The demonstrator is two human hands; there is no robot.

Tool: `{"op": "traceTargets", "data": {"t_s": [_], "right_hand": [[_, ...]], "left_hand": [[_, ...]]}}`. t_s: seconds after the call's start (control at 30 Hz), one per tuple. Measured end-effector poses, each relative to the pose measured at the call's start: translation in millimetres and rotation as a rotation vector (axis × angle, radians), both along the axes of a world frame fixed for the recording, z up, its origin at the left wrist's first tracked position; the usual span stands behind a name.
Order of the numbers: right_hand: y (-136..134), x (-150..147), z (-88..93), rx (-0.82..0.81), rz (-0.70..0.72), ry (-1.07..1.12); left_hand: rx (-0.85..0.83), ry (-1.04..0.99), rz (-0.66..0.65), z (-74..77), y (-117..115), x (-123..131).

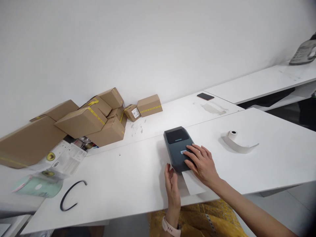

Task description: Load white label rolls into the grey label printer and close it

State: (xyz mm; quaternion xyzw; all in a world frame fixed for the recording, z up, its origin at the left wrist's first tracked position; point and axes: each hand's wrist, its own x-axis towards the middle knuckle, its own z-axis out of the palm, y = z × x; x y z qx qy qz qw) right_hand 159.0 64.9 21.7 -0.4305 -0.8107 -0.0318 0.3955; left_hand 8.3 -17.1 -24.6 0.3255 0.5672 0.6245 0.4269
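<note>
A dark blue-grey portable label printer [175, 152] lies on the white table in front of me, with a dark window at its far end. A white strip of paper [192, 183] sticks out from under its near edge. My right hand [202, 164] rests on the top of the printer, fingers spread near a small light-coloured button. At the near left corner, my left hand [172, 186] stands on edge with its fingers stretched up against or just beside the casing; contact there is hard to tell. To the right sits a white paper roll [232, 134], its loose end curling across the table.
Brown cardboard boxes [81, 121] are piled at the back left. Clear packets and a mint-green pouch [40, 187] lie at the left, near a curved black band [64, 199]. A phone [205, 96] lies towards the wall. The table's front edge [123, 215] runs close to me.
</note>
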Motion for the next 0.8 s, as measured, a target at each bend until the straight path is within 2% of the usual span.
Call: {"op": "traceTargets", "data": {"t_s": [0.1,0.2,0.3,0.4,0.53,0.8], "right_hand": [[-4.6,6.4,-2.6,-0.064,0.072,0.137],[-8.7,14.5,-4.1,-0.155,0.059,0.327],[-7.0,19.6,-1.9,-0.155,0.041,0.332],[-0.8,19.3,2.0,-0.068,0.078,0.136],[4.6,13.3,4.5,0.009,0.048,-0.065],[2.8,3.6,1.8,-0.006,-0.042,-0.063]], "left_hand": [[0.01,0.081,-0.02,18.5,-0.3,2.9],[0.064,0.188,-0.04,38.8,2.1,5.9],[0.108,0.257,-0.076,49.6,7.0,8.9],[0.116,0.29,-0.091,49.8,11.4,11.2],[0.12,0.296,-0.092,43.9,14.3,13.0],[0.079,0.188,-0.064,28.1,19.4,19.4]]}}
